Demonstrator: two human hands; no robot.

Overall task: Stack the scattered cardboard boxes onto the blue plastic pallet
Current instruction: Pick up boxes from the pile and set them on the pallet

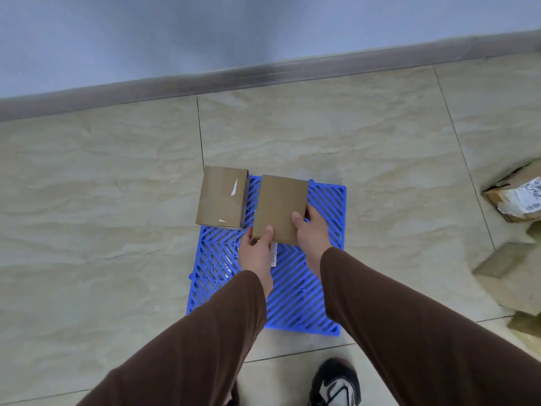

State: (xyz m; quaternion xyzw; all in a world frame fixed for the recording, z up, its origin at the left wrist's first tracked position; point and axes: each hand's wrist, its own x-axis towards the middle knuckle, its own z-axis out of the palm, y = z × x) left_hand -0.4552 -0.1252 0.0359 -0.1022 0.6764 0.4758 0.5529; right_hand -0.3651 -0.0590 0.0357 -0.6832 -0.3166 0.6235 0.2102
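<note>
Pale floor tiles run up to a grey skirting board. Both thumbs press the top of a plain box (279, 209), fingers curled round its near corners: the left hand (259, 250) at the near-left corner, the right hand (311, 230) on the right edge. The box's long axis points away from the person, over the pallet (319, 300). A taped box (221, 200) sits on the pallet's far-left corner, just beside it. More boxes (515, 200) lie well right of the pallet.

barcode label (273, 254) under held box, unreadable, printed label (530, 197) on torn box, illegible
</note>
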